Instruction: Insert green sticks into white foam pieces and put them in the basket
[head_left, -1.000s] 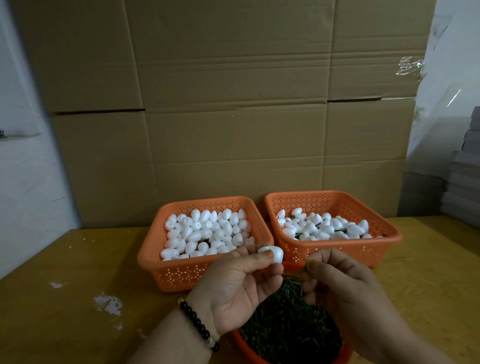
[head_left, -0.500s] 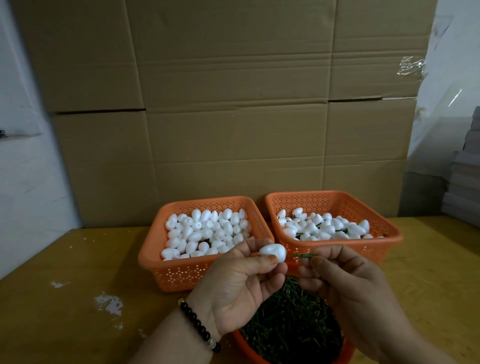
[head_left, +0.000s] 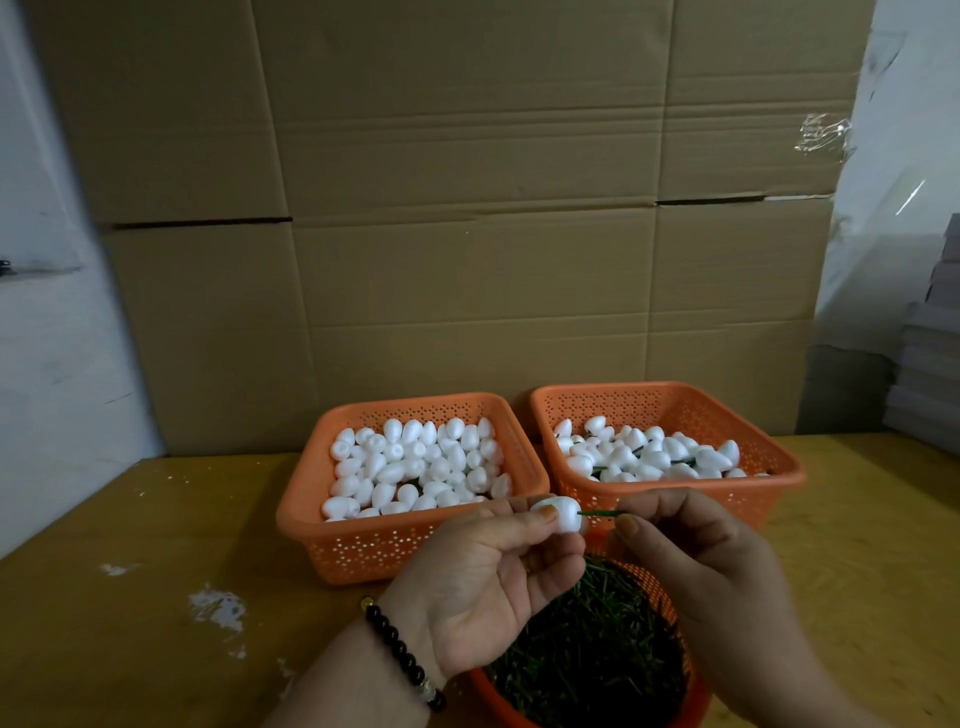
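Flanking the fingers beyond: left basket (head_left: 311, 519), plain foam; right basket (head_left: 779, 480), stuck pieces. Left hand (head_left: 483, 587) pinched on foam piece (head_left: 561, 514); right hand (head_left: 696, 566) clamped on green stick (head_left: 597, 513), tip entering. Next, likely: push straight, drop rightward

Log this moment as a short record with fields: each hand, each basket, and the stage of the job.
left hand: pinches one white foam piece
right hand: pinches a green stick, tip at the foam piece
left basket: plain foam pieces, no sticks visible
right basket: foam pieces with green sticks
near bowl: loose green sticks
stage: stick meeting foam; how deep it sits cannot be told
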